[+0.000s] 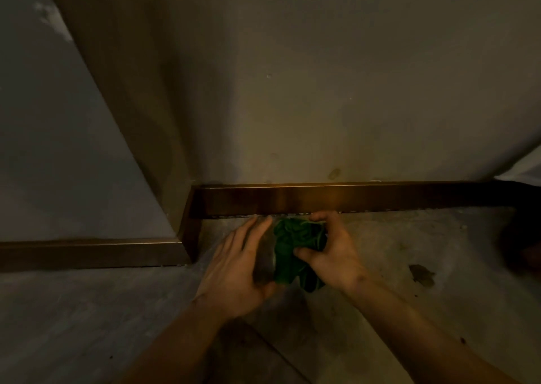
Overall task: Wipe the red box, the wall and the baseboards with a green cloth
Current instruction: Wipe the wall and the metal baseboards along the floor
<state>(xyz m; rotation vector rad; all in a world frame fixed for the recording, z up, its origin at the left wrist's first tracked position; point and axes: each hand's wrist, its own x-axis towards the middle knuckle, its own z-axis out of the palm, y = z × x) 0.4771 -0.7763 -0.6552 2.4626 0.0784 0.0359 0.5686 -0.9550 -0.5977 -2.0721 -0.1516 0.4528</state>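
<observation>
Green and crumpled, the soft woven cloth (pixel 295 252) is bunched in the right hand (pixel 330 255), whose thumb and curled fingers close around its upper part while a loose tail hangs below the palm toward the grey concrete floor (pixel 87 310). The left hand (pixel 237 269) is beside it with fingers spread and nearly straight, gripping nothing, its fingertips near the cloth's left edge; whether they touch it I cannot tell. Both hands are low, just in front of the dark brown glossy baseboard (pixel 336 197) that runs along the foot of the pale plaster wall (pixel 292 91), close to where the baseboard turns an outward corner. The cloth looks light, limp and compressible, so it should fold to any shape and will not slip much on dry skin; gathering it into a firm pad in the palm, loose ends tucked in, would likely give the flattest face to press along the baseboard's top edge and front. No red box is in view
</observation>
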